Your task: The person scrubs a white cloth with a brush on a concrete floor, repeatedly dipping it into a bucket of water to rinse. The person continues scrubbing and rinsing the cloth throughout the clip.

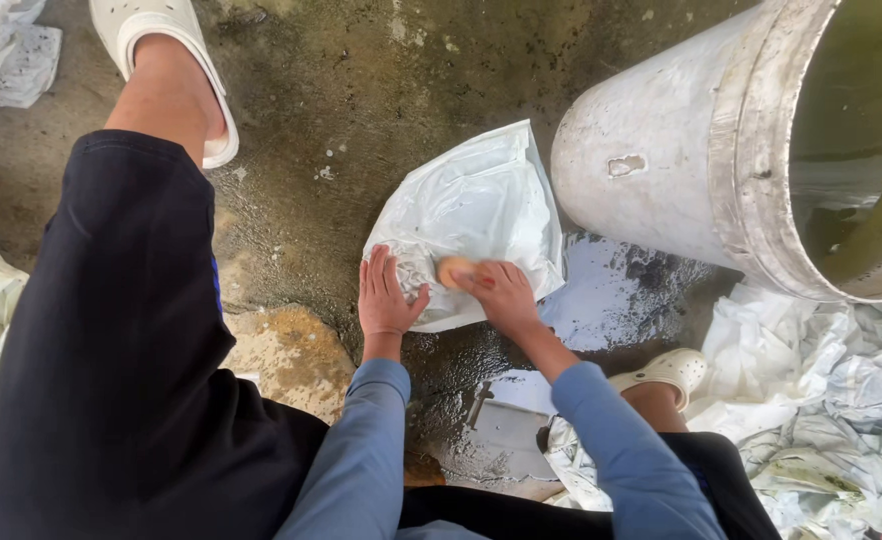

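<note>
On the wet floor, your left hand (386, 295) is pressing flat on the bag (471, 215). Your right hand (501, 290) is gripping a small brush (453, 270). That bag is looking thin, soft and slippery, so be holding its edge.

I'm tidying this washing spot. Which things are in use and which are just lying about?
In use: left hand flat on the white plastic sheet; right hand pressing a small orange pad on it.
Lying about: metal drum, crumpled sheets.

My left hand (386, 296) lies flat, fingers spread; my right hand (501, 292) is curled tight, both arms reaching down.
</note>
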